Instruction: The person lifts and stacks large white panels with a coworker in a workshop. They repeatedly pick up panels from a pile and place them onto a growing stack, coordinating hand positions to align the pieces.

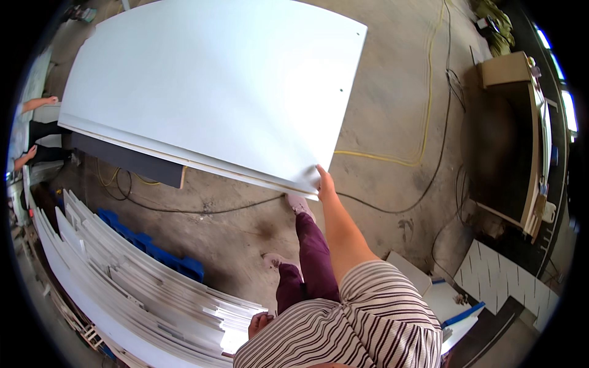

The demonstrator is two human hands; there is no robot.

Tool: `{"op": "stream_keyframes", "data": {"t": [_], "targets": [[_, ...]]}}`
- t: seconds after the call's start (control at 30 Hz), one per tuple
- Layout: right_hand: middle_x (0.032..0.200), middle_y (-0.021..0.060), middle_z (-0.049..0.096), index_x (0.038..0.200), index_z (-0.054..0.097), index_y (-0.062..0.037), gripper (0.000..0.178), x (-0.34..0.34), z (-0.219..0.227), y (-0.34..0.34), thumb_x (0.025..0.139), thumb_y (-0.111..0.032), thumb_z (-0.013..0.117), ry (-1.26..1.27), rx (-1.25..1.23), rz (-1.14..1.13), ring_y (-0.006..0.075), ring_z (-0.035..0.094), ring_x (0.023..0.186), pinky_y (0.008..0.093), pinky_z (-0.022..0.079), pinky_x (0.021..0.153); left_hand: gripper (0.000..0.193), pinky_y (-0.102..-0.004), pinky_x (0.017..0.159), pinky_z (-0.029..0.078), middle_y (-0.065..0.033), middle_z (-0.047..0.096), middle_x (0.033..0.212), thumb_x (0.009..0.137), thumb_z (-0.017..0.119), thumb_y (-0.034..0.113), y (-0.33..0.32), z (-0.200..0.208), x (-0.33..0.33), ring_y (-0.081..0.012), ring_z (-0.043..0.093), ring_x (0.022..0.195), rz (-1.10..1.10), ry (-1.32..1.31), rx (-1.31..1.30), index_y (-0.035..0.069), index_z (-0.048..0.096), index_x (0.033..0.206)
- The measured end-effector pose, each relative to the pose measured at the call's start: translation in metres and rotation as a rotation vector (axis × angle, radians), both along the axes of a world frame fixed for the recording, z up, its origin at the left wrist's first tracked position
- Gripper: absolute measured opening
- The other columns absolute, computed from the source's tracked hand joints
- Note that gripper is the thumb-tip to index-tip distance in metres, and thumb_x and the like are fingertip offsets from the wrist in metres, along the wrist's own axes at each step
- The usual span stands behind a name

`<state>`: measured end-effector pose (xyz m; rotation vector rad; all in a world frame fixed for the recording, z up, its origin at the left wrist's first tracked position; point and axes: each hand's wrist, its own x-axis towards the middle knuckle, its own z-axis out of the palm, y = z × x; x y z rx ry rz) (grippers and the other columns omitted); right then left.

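Note:
A large white panel (208,80) spans the upper middle of the view, a thin layered edge showing along its near side. At its near right corner, my right hand (325,183) grips the edge, thumb on the top face. My left hand (259,322) is low beside my striped top, its fingers curled and partly hidden; whether anything is in them I cannot make out. Close to that hand lies a stack of long white boards (165,300). Below the white panel sits a dark grey board (129,161) with a raw wooden end.
Another person's hand (48,100) is near the panel's left end. A blue pallet (150,248) lies by the board stack. A black cable (392,211) and a yellow hose (392,161) cross the concrete floor. At right stands an open dark cabinet (500,138); white panels (500,276) lie lower right.

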<state>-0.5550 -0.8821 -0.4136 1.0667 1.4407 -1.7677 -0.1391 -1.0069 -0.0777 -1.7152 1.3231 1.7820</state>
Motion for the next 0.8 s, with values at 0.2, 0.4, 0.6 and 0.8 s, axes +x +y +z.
{"op": "stream_keyframes", "data": {"t": [0.2,0.4,0.6,0.8], "targets": [[0.069,-0.0001,0.048,0.097,0.053,-0.0097,0.041,0.017,0.027,-0.005,0.075,-0.042,0.065,0.109,0.128,0.128,0.0100,0.042,0.054,0.0276,0.033,0.045,0.032,-0.0288,0.072,0.050,-0.0126,0.061,0.089,0.088,0.050,0.028,-0.028,-0.048,-0.008,-0.0173,0.060,0.080,0.015,0.004,0.127,-0.001,0.052,0.100],[0.103,0.0067,0.056,0.113,0.048,-0.0103,0.042,0.097,0.089,-0.023,0.083,-0.039,0.055,-0.189,-0.071,0.249,0.0219,0.055,0.089,0.0352,0.045,0.068,0.047,-0.0361,0.086,0.042,-0.0085,0.054,0.109,0.084,0.054,0.042,-0.027,-0.148,-0.100,-0.0191,0.053,0.099,0.143,0.222,0.354,0.003,0.048,0.108],[0.115,0.0088,0.049,0.117,0.044,-0.0110,0.042,0.193,0.143,-0.056,0.085,-0.037,0.053,-0.608,-0.400,0.376,0.0254,0.048,0.102,0.0424,0.040,0.088,0.051,-0.0343,0.083,0.043,-0.0071,0.054,0.108,0.081,0.061,0.034,-0.027,-0.158,-0.146,-0.0200,0.054,0.094,0.350,0.411,-0.006,0.001,0.046,0.117],[0.113,0.0073,0.051,0.115,0.048,-0.0134,0.045,0.152,0.169,-0.089,0.082,-0.043,0.055,-0.646,-0.739,0.443,0.0234,0.048,0.100,0.0393,0.038,0.090,0.042,-0.0406,0.077,0.046,-0.0069,0.052,0.109,0.083,0.059,0.030,-0.064,-0.107,-0.081,-0.0218,0.053,0.099,0.680,0.195,-0.010,0.010,0.045,0.117]]}}
